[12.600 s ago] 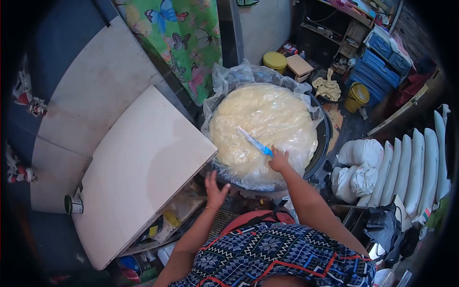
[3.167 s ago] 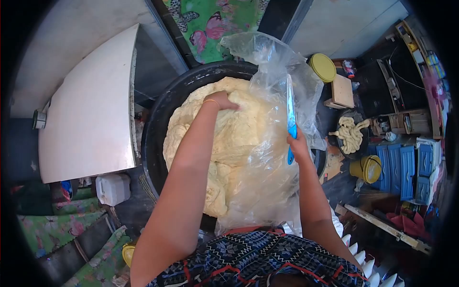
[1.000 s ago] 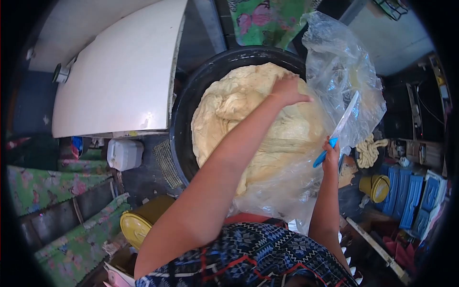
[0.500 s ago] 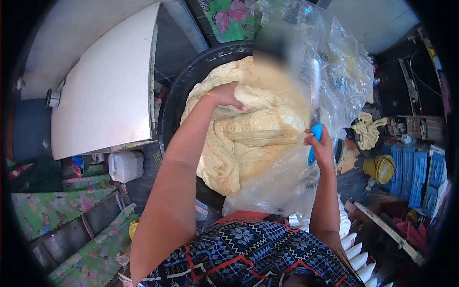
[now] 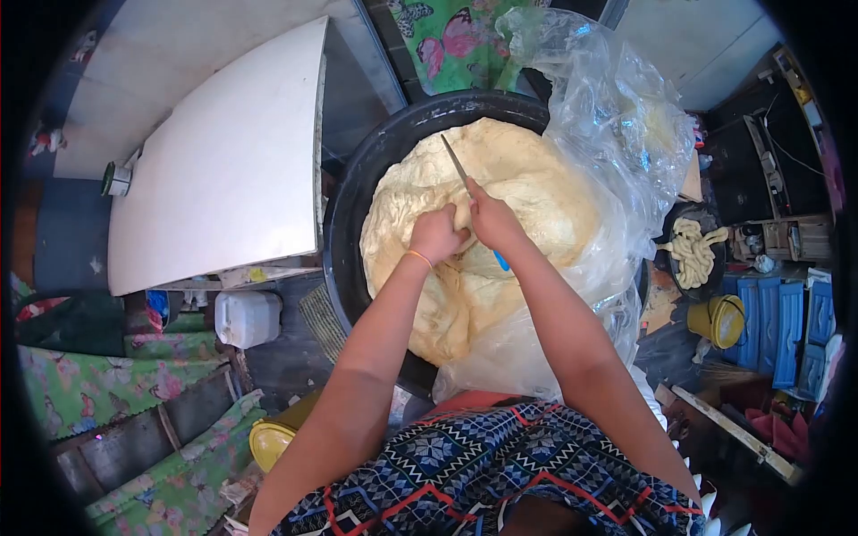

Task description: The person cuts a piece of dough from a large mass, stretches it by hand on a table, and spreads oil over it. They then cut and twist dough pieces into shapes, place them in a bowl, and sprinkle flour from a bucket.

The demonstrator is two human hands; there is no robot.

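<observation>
A large mass of pale yellow dough (image 5: pixel 550 201) fills a round black tub (image 5: pixel 342 232) in front of me. My left hand (image 5: pixel 437 234) is closed on a bulge of the dough near its middle. Right beside it, my right hand (image 5: pixel 492 221) grips a knife (image 5: pixel 454 159); its blade points up and left over the dough, and a bit of its blue handle shows below the palm. Clear plastic sheeting (image 5: pixel 617 170) drapes over the tub's right side and part of the dough. The fingertips of my left hand are hidden in the dough.
A white board (image 5: pixel 223 152) stands at the left of the tub, above a white jug (image 5: pixel 248 319). On the right, a black pan (image 5: pixel 706 288) holds twisted dough strips (image 5: pixel 695 250). Nearby are a yellow bucket (image 5: pixel 718 322) and blue plastic pieces (image 5: pixel 767 326).
My right hand has brought the knife from the tub's right side to the middle of the dough. My left hand has moved slightly down and right and closed on dough. The view has shifted slightly.
</observation>
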